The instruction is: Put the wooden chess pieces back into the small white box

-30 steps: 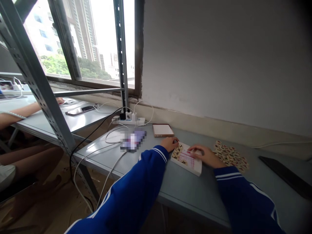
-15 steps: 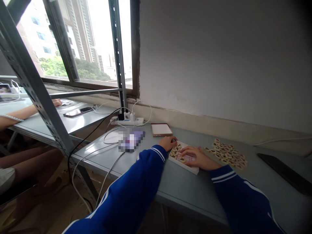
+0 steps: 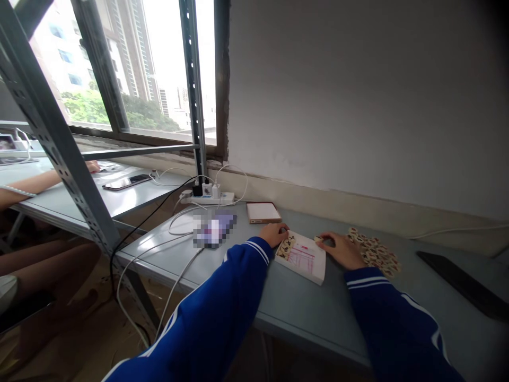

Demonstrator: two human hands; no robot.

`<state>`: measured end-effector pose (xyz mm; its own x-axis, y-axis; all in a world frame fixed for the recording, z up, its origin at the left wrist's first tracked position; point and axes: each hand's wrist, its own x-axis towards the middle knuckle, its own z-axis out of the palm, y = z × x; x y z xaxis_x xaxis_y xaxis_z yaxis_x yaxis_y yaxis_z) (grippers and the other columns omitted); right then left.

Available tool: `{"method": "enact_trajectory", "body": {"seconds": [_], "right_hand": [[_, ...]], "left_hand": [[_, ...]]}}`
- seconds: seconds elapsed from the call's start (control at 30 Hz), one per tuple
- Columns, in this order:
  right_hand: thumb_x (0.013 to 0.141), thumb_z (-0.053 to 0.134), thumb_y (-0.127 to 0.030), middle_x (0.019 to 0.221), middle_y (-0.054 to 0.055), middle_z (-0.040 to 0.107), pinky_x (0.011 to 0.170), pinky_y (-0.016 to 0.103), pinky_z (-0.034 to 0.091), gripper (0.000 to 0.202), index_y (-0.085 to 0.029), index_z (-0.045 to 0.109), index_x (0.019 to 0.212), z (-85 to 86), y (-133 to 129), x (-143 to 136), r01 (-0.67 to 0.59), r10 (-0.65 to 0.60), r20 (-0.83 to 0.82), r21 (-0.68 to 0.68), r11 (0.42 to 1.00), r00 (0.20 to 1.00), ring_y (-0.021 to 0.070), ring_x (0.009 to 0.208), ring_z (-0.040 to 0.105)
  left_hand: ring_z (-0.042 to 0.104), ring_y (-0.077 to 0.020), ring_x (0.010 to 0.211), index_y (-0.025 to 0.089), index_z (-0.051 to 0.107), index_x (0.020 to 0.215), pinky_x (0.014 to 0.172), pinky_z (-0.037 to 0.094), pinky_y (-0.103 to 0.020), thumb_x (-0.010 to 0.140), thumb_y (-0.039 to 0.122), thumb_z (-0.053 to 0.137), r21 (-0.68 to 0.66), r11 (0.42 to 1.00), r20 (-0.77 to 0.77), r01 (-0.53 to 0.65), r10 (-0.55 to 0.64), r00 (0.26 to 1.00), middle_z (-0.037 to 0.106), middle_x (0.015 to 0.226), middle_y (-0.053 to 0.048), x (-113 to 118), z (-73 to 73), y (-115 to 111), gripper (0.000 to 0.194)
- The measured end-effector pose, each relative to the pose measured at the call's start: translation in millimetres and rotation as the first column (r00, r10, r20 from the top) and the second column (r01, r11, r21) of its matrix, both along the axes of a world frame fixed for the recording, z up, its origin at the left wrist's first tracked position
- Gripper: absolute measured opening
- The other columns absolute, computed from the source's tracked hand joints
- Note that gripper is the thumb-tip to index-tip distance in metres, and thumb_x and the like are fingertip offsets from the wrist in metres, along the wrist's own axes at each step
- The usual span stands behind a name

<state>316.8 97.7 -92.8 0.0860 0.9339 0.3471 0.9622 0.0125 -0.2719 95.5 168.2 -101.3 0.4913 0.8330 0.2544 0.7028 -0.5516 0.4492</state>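
A shallow white box (image 3: 314, 269) with pink lines printed inside lies on the grey table, and several round wooden pieces with black characters (image 3: 284, 249) line its left side. My left hand (image 3: 273, 234) rests at the box's upper left corner, its fingers curled over the edge. Just beyond the right edge, my right hand (image 3: 342, 249) pinches a small round piece (image 3: 318, 239) between thumb and fingertips. Behind that hand a loose heap of round pieces (image 3: 377, 252) is spread on the table.
A box lid (image 3: 263, 212) lies near the wall, beside a power strip (image 3: 214, 198) with cables. A blurred phone (image 3: 217, 229) is left of my arm. A dark flat object (image 3: 457, 281) lies far right. Another person's arm (image 3: 35, 184) rests on the neighbouring table.
My right hand has moved from over the box to its right edge, uncovering the printed lines. It now has a piece between its fingertips. My left hand has barely moved.
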Motion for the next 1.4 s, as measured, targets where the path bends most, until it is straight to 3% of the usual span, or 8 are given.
{"method": "enact_trajectory", "body": {"seconds": [0.2, 0.43, 0.53, 0.7, 1.03, 1.13, 1.27, 1.4], "right_hand": [[0.071, 0.041, -0.062, 0.092, 0.006, 0.063, 0.081, 0.050, 0.031, 0.047, -0.025, 0.063, 0.090, 0.9, 2.7, 2.3, 0.042, -0.043, -0.033, -0.019, 0.999, 0.999, 0.0287, 0.090, 0.053], [0.075, 0.039, -0.057, 0.103, 0.006, 0.060, 0.085, 0.058, 0.024, 0.045, -0.025, 0.060, 0.097, 0.5, 2.6, 5.4, 0.095, -0.094, 0.010, -0.076, 0.993, 0.996, 0.0328, 0.099, 0.048], [0.078, 0.039, -0.051, 0.109, 0.003, 0.058, 0.089, 0.054, 0.024, 0.040, -0.027, 0.057, 0.104, 0.2, 2.8, 3.9, -0.010, 0.010, 0.051, -0.005, 1.000, 0.999, 0.0301, 0.103, 0.047], [0.083, 0.033, -0.045, 0.102, 0.001, 0.063, 0.089, 0.041, 0.030, 0.038, -0.026, 0.066, 0.088, 0.5, 4.6, 0.6, -0.270, 0.270, 0.122, -0.014, 0.963, 0.955, 0.0223, 0.097, 0.053], [0.082, 0.037, -0.039, 0.096, 0.004, 0.065, 0.087, 0.046, 0.029, 0.034, -0.023, 0.067, 0.084, 3.6, 0.9, 12.0, -0.093, 0.085, 0.284, 0.016, 0.996, 0.955, 0.0264, 0.094, 0.055], [0.083, 0.038, -0.037, 0.096, 0.004, 0.064, 0.085, 0.042, 0.033, 0.031, -0.023, 0.065, 0.090, 7.3, -2.0, 0.9, -0.206, 0.196, 0.235, 0.019, 0.978, 0.952, 0.0240, 0.094, 0.054], [0.082, 0.040, -0.034, 0.101, 0.004, 0.061, 0.083, 0.034, 0.040, 0.030, -0.022, 0.061, 0.101, 8.7, -7.3, -23.8, -0.453, 0.449, 0.107, 0.016, 0.891, 0.887, 0.0189, 0.092, 0.054], [0.078, 0.047, -0.032, 0.112, 0.005, 0.055, 0.089, 0.038, 0.037, 0.031, -0.025, 0.060, 0.105, 7.5, -10.8, -37.6, -0.523, 0.512, 0.158, 0.034, 0.852, 0.844, 0.0218, 0.103, 0.047]], "left_hand": [[0.056, -0.0161, 0.078, 0.023, 0.061, 0.097, 0.069, 0.042, -0.024, 0.080, 0.033, 0.045, -0.024, 1.000, 0.005, -0.001, 0.001, 1.000, 0.063, 0.083, 0.000, -0.3, 2.6, -1.1, 0.025], [0.055, -0.0165, 0.078, 0.024, 0.060, 0.097, 0.069, 0.042, -0.024, 0.079, 0.032, 0.045, -0.018, 1.000, 0.007, 0.007, -0.007, 1.000, 0.062, 0.082, 0.000, -0.4, 2.1, -0.2, 0.025], [0.055, -0.0167, 0.078, 0.023, 0.060, 0.097, 0.069, 0.042, -0.025, 0.079, 0.032, 0.045, -0.021, 1.000, 0.013, 0.006, -0.005, 1.000, 0.062, 0.082, -0.001, -0.3, 1.5, 0.2, 0.025], [0.056, -0.0173, 0.080, 0.023, 0.061, 0.097, 0.070, 0.042, -0.025, 0.078, 0.033, 0.046, -0.032, 0.999, 0.014, -0.006, 0.006, 1.000, 0.062, 0.083, -0.001, 0.2, 1.1, 0.4, 0.026], [0.056, -0.0168, 0.080, 0.023, 0.060, 0.098, 0.070, 0.042, -0.024, 0.081, 0.034, 0.044, -0.013, 1.000, -0.012, 0.004, -0.004, 1.000, 0.062, 0.084, -0.001, -0.3, 1.2, 0.6, 0.026], [0.056, -0.0157, 0.078, 0.023, 0.061, 0.098, 0.070, 0.042, -0.023, 0.079, 0.035, 0.046, -0.039, 0.999, -0.005, 0.018, -0.019, 1.000, 0.062, 0.083, 0.000, -0.9, 3.1, 0.0, 0.027], [0.055, -0.0153, 0.076, 0.024, 0.064, 0.095, 0.070, 0.041, -0.023, 0.078, 0.036, 0.049, -0.056, 0.995, 0.003, 0.077, -0.077, 0.997, 0.062, 0.081, 0.001, -0.9, 4.8, -0.3, 0.026], [0.054, -0.0147, 0.079, 0.023, 0.065, 0.095, 0.071, 0.040, -0.022, 0.079, 0.035, 0.048, -0.086, 0.988, 0.015, 0.128, -0.127, 0.992, 0.062, 0.084, 0.000, 0.0, 5.6, 0.1, 0.026]]}}
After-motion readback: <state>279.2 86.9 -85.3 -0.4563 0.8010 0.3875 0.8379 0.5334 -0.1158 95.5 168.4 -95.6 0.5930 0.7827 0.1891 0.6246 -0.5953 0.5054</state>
